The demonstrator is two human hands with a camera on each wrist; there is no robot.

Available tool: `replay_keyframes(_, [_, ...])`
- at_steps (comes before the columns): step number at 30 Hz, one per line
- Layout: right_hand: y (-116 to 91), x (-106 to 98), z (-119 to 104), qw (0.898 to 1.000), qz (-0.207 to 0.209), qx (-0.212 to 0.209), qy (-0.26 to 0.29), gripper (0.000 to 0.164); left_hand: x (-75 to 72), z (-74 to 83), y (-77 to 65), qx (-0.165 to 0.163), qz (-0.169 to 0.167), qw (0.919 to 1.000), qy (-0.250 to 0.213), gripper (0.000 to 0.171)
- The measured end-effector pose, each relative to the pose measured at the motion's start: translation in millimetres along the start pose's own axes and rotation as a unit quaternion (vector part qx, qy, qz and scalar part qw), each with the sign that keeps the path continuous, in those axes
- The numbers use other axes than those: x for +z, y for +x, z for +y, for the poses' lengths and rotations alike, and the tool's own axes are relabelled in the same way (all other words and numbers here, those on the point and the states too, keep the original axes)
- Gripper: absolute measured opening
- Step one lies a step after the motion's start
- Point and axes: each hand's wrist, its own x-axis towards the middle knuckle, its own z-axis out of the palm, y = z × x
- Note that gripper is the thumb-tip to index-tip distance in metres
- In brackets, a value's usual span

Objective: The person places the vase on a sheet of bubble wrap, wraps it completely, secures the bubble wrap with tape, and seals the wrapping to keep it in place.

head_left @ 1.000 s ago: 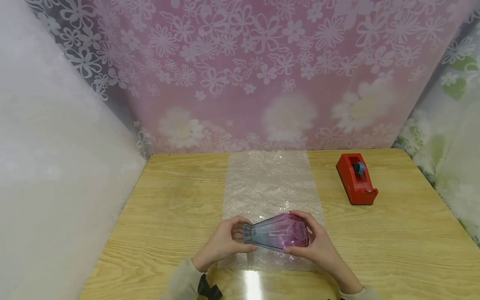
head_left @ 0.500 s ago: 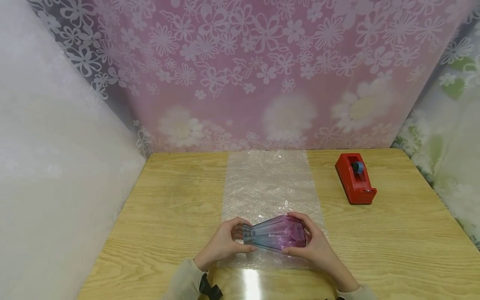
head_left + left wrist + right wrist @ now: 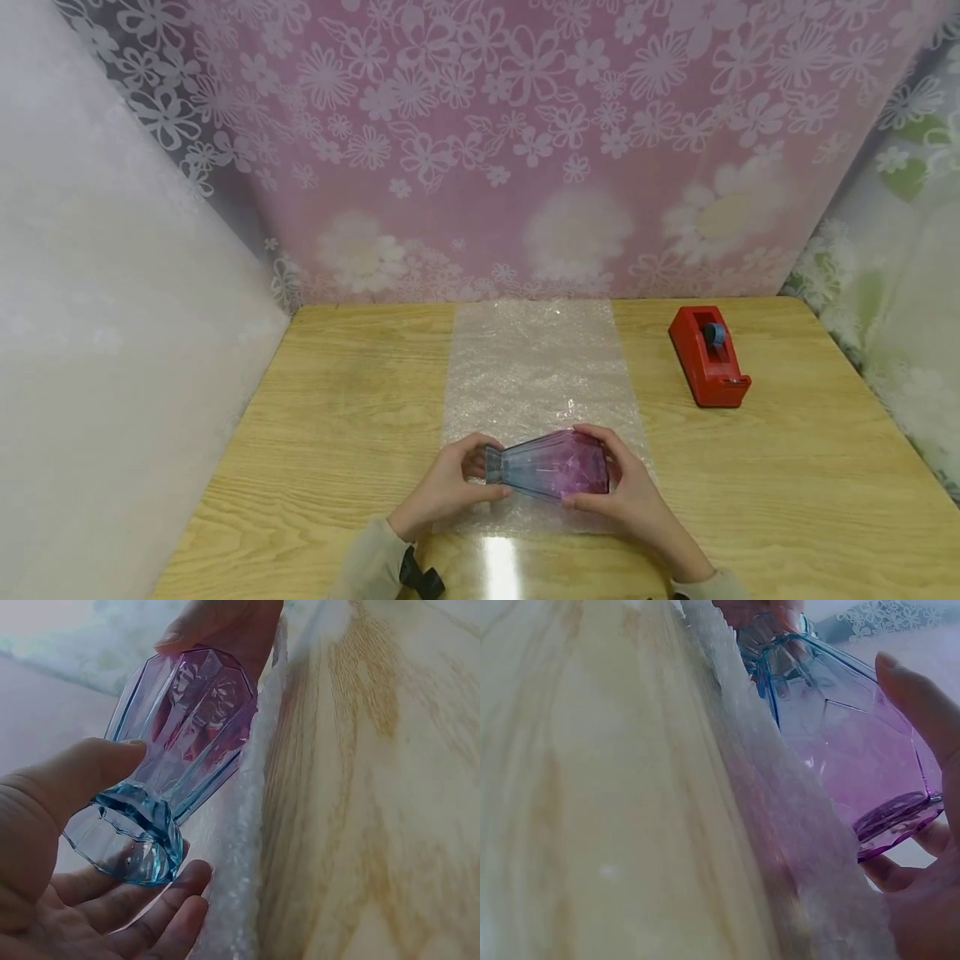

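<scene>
A faceted glass vase (image 3: 551, 465), blue at its neck and purple toward its base, lies on its side over the near part of a bubble wrap sheet (image 3: 532, 358). My left hand (image 3: 448, 483) holds the neck end, thumb on the near side and fingers behind. In the left wrist view the thumb lies along the vase (image 3: 184, 727) just above the blue neck, and the fingers curve under the flared mouth. My right hand (image 3: 628, 483) grips the purple base between thumb and fingers. The right wrist view shows the thumb along the side of the vase (image 3: 847, 735), fingers around its base.
A red tape dispenser (image 3: 708, 357) with a small blue roll stands at the back right of the wooden table (image 3: 337, 400). A pink floral curtain (image 3: 480, 150) hangs behind the far edge. White fabric (image 3: 112, 333) closes off the left side.
The vase and both hands stay nearly in place; the vase's base end has shifted very slightly left with the right hand. The view has drifted a little.
</scene>
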Motion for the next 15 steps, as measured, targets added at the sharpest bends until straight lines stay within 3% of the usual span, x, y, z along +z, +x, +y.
replay_keyframes(11, [3, -2, 9, 0.999, -0.004, 0.004, 0.043, 0.087, 1.0, 3.1, 1.5, 0.004, -0.002, 0.9995, 0.031, 0.055])
replay_keyframes(15, [3, -2, 11, 0.999, -0.011, -0.003, 0.051, 0.086, 2.4, 14.6, 1.6, 0.041, 0.004, 0.9938, 0.104, 0.069])
